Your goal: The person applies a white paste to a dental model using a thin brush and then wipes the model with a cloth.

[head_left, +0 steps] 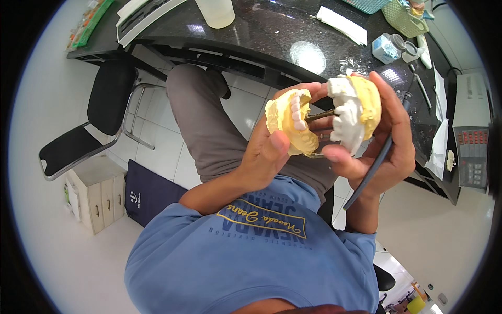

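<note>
A yellow dental cast (282, 116) with a row of pale pink-white teeth rests in my left hand (261, 157), the thumb pressed against its lower side. My right hand (393, 149) is wrapped round a white dental cast (349, 121) on a yellow base. Between the two casts runs a thin metal bar (320, 115), and they stand apart, opened like a hinge. Across my right hand lies a slim dark rod-shaped tool (377, 168); how it is held there is hidden. Both hands are raised over my lap, near the table edge.
On the black speckled table (261, 34) stand a translucent cup (217, 13) and a small jar (387, 48). A white strip (341, 25) lies farther back. At the right is a grey control box (471, 141). A black chair (110, 97) and a small cabinet (97, 196) stand left.
</note>
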Motion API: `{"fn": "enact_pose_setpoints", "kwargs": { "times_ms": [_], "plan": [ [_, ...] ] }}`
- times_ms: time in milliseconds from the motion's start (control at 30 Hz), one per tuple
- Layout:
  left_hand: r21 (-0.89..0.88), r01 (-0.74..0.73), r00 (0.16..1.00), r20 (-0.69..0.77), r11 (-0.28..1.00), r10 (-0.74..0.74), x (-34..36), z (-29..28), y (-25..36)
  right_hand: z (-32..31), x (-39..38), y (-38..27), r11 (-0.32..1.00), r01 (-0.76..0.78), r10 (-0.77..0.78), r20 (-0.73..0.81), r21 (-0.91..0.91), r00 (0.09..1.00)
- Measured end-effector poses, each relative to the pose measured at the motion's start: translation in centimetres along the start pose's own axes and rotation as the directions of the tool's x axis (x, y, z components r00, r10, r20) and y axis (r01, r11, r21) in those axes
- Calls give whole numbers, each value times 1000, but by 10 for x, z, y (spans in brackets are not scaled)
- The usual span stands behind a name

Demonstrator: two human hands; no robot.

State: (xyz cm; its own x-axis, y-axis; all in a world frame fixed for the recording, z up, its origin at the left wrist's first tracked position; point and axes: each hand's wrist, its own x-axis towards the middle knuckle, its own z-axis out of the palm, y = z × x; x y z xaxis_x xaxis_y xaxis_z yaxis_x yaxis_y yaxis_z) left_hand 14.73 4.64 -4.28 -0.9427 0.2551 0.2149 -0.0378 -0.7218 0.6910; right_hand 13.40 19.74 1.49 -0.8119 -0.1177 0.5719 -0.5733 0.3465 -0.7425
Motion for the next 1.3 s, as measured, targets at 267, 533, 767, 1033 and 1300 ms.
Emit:
{"fn": "enact_pose_setpoints", "kwargs": {
  "times_ms": [267, 533, 767, 1033, 1300],
  "plan": [
    [-95, -1, 1000, -29, 995, -2, 6, 7, -8, 15, -6, -6, 1000, -3, -2, -217, -21, 976],
    [-498, -66, 994, -113, 865, 11, 16, 22, -21, 38, -18, -25, 991, -39, -23, -446, -129, 894],
    [-552, 40, 988, -104, 833, -116, 24, 19, -34, 38, -49, 9, 994, -3, -66, -594, -113, 802],
    [-577, 159, 950, -132, 801, -283, 29, 16, -33, -52, -63, 51, 953, 265, -297, -297, -146, 908],
    [-576, 276, 909, -105, 770, -404, 34, 16, -41, -70, 4, 54, 932, -356, 363, -230, 73, 903]
  ]
}}
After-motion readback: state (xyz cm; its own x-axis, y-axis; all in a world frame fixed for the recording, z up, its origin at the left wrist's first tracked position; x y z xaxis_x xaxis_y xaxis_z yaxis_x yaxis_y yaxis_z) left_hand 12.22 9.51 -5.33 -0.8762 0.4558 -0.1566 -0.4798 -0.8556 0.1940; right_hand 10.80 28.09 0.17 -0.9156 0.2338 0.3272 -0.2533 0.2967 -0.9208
